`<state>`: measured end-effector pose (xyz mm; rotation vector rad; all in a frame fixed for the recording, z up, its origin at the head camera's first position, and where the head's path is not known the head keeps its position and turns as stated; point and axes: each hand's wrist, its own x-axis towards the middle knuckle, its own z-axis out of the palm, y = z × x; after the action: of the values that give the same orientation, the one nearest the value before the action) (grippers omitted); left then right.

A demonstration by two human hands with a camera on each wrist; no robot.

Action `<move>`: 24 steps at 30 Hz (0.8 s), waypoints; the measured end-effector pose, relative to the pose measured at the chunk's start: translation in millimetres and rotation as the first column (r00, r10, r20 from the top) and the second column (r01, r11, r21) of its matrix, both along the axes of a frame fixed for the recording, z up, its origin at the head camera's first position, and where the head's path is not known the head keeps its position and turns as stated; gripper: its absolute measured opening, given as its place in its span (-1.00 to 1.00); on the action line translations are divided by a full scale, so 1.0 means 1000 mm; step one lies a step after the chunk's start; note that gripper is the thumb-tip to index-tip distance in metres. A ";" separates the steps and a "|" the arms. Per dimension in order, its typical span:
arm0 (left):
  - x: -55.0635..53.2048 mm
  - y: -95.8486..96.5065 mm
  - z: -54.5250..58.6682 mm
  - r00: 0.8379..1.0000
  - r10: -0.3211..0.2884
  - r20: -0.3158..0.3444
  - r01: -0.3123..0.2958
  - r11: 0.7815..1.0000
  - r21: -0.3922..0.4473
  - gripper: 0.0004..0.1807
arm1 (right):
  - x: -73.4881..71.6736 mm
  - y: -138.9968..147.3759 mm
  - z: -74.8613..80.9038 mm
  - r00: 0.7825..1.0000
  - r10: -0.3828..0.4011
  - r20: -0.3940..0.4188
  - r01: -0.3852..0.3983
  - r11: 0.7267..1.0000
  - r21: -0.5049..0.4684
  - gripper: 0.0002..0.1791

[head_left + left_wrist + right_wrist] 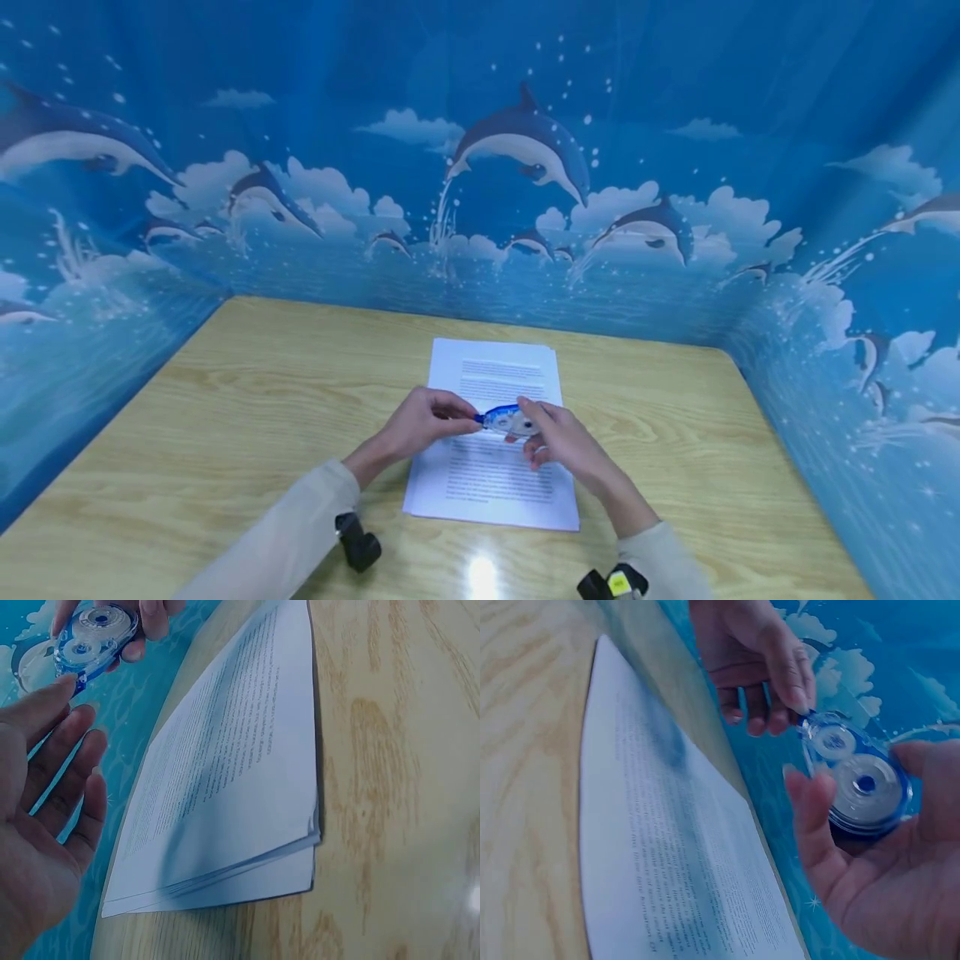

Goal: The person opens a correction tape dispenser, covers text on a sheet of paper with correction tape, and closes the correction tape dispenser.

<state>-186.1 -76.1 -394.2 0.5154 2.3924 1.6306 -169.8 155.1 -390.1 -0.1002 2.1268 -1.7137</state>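
Observation:
A blue and clear correction tape dispenser (504, 421) is held up over a printed stack of paper (510, 492). My right hand (562, 437) grips its wide rear end between thumb and fingers. At the narrow tip, my left hand (431, 423) pinches with thumb and forefinger. Two round reels show through the clear case of the correction tape (862, 784) in the right wrist view. The other fingers of the left hand (52, 787) are spread loosely in the left wrist view. Several sheets, slightly fanned at one corner, make up the paper stack (225, 817).
The stack lies on a light wood-grain table (300, 375). A blue curtain with dolphins (525, 150) stands along the table's back and sides. Each forearm wears a dark wrist camera, the left camera (357, 542) and the right camera (611, 583).

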 end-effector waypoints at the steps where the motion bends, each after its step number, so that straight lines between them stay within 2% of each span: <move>1: 0.000 0.000 0.000 1.000 -0.006 0.000 0.006 1.000 0.005 -0.83 | -0.001 0.004 0.001 0.999 0.048 0.025 -0.047 0.999 -0.027 -0.27; 3: -0.002 -0.001 -0.004 1.000 -0.022 -0.008 0.022 0.999 0.025 -0.81 | -0.004 0.010 0.002 0.989 0.131 0.072 -0.124 0.988 -0.092 -0.32; 6: -0.007 -0.001 -0.014 0.999 -0.042 -0.025 0.043 0.997 0.057 -0.74 | -0.007 0.019 0.001 0.969 0.211 0.129 -0.182 0.962 -0.204 -0.39; 8: -0.010 -0.002 -0.020 0.998 -0.045 -0.044 0.048 0.996 0.072 -0.67 | -0.008 0.023 -0.001 0.963 0.227 0.144 -0.187 0.951 -0.248 -0.43; 10: -0.011 -0.004 -0.021 0.998 -0.026 -0.057 0.030 0.997 0.064 -0.56 | -0.009 0.027 -0.004 0.967 0.214 0.141 -0.171 0.949 -0.266 -0.43; 15: -0.015 -0.008 -0.022 0.994 0.077 -0.079 -0.078 0.997 -0.001 -0.29 | -0.014 0.039 -0.007 0.991 0.102 0.093 -0.077 0.968 -0.239 -0.45; 18: -0.018 -0.012 -0.024 0.988 0.092 -0.122 -0.103 0.990 -0.091 -0.21 | -0.015 0.049 -0.007 0.999 -0.007 0.051 0.017 0.982 -0.189 -0.44; 21: -0.020 -0.014 -0.025 0.983 0.032 -0.180 -0.072 0.973 -0.220 -0.18 | -0.017 0.060 -0.008 0.990 -0.144 0.003 0.143 0.983 -0.116 -0.42; 24: -0.021 -0.014 -0.024 0.972 -0.057 -0.229 -0.023 0.943 -0.333 -0.15 | -0.020 0.071 -0.010 0.964 -0.263 -0.041 0.261 0.964 -0.058 -0.40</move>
<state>-207.0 -90.3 -418.0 0.6943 2.7506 1.1707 -189.4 226.1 -400.5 0.1329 2.2119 -1.9335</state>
